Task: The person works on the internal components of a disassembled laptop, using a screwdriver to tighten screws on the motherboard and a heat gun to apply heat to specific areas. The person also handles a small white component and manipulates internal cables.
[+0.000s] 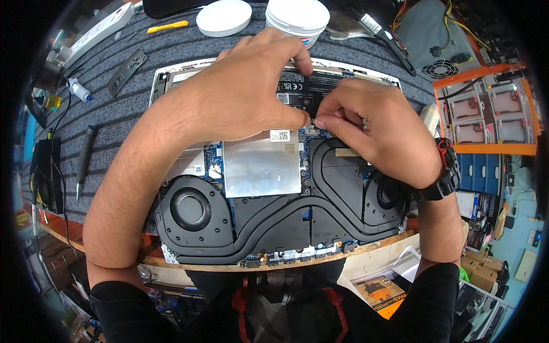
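Observation:
An opened laptop lies at the table's front edge with its insides showing. My left hand reaches over its black battery, thumb and forefinger spread apart, the other fingers bent toward the far rim. The left thumb tip comes down beside a small connector at the battery's near edge. Right at that spot, my right hand pinches thumb and forefinger together; what lies between them is too small to make out. A silver metal plate sits just nearer, between a left fan and a right fan.
On the grey striped mat lie a screwdriver, a metal bracket, a yellow pry tool and a brush. A white tub and lid stand behind. An orange-framed parts organizer is at right.

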`<control>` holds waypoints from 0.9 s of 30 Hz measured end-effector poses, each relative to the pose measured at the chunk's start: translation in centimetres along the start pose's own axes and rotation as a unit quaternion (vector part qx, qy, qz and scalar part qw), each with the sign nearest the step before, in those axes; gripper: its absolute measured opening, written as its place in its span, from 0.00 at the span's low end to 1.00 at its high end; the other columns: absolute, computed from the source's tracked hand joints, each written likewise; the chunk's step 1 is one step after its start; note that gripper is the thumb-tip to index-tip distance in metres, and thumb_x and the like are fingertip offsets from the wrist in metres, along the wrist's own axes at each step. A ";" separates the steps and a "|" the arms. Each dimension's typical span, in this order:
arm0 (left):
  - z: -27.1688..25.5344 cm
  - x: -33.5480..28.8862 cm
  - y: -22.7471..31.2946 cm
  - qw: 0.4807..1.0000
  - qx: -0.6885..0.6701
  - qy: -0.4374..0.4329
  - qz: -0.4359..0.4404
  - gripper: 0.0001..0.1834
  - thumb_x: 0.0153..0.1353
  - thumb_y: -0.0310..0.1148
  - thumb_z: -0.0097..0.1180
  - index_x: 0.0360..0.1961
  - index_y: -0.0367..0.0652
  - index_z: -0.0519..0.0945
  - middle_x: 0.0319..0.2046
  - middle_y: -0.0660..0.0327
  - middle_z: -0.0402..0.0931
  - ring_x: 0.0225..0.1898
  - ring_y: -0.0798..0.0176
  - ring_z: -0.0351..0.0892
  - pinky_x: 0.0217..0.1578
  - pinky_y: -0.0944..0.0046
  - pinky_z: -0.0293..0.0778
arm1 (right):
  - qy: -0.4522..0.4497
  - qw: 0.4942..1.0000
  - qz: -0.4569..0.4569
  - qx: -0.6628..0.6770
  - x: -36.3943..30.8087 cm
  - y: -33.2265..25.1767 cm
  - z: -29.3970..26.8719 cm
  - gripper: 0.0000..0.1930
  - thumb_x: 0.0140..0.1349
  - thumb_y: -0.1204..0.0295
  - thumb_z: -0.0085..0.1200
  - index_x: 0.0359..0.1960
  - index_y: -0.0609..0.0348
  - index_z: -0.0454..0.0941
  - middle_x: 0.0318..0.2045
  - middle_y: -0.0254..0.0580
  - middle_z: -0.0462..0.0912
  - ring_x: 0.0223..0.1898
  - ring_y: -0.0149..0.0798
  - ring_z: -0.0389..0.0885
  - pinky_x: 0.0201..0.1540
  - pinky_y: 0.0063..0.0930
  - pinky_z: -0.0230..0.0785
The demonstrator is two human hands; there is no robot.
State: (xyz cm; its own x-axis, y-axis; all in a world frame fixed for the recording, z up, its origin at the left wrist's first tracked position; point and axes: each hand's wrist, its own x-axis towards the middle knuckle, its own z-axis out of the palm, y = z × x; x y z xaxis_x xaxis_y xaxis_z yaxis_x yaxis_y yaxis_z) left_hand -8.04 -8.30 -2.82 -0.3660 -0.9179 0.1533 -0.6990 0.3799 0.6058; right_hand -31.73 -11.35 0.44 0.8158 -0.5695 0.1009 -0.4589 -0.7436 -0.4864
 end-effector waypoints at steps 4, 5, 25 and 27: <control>-0.1 -0.1 0.2 1.000 0.011 -0.010 -0.009 0.31 0.51 0.39 0.74 0.55 0.44 0.76 0.54 0.53 0.72 0.64 0.46 0.71 0.65 0.53 0.66 | 0.002 1.000 0.017 -0.022 -0.1 -0.6 -0.1 0.08 0.62 0.72 0.64 0.36 0.65 0.83 0.30 0.50 0.83 0.33 0.57 0.84 0.38 0.45 0.75; -0.1 -0.2 0.1 1.000 0.008 -0.007 0.000 0.30 0.51 0.39 0.74 0.54 0.43 0.76 0.54 0.52 0.72 0.63 0.46 0.71 0.65 0.53 0.66 | 0.004 0.999 0.018 -0.026 -0.1 -0.6 -0.1 0.08 0.62 0.72 0.64 0.36 0.65 0.83 0.30 0.51 0.83 0.33 0.57 0.84 0.38 0.45 0.75; 0.3 -0.1 0.3 0.999 0.010 0.024 0.024 0.29 0.50 0.36 0.72 0.53 0.41 0.77 0.53 0.51 0.73 0.61 0.46 0.73 0.64 0.52 0.67 | 0.045 0.997 -0.063 0.002 -1.2 0.8 0.0 0.06 0.61 0.79 0.66 0.38 0.65 0.85 0.30 0.42 0.82 0.29 0.40 0.80 0.35 0.33 0.74; 0.2 -0.1 0.2 1.000 0.012 0.022 0.018 0.29 0.50 0.36 0.72 0.53 0.41 0.77 0.53 0.51 0.74 0.61 0.46 0.73 0.64 0.52 0.67 | 0.039 0.997 -0.060 0.002 -1.3 0.7 0.1 0.06 0.60 0.79 0.66 0.39 0.64 0.84 0.31 0.43 0.81 0.31 0.44 0.81 0.36 0.36 0.74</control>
State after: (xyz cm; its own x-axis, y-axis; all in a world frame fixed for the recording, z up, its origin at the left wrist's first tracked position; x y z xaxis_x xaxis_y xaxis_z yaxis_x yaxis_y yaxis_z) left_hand -8.28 -8.07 -2.88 -0.3642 -0.9073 0.2104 -0.7000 0.4156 0.5808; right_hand -33.06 -11.12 -0.08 0.8348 -0.5022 0.2258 -0.3578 -0.8065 -0.4707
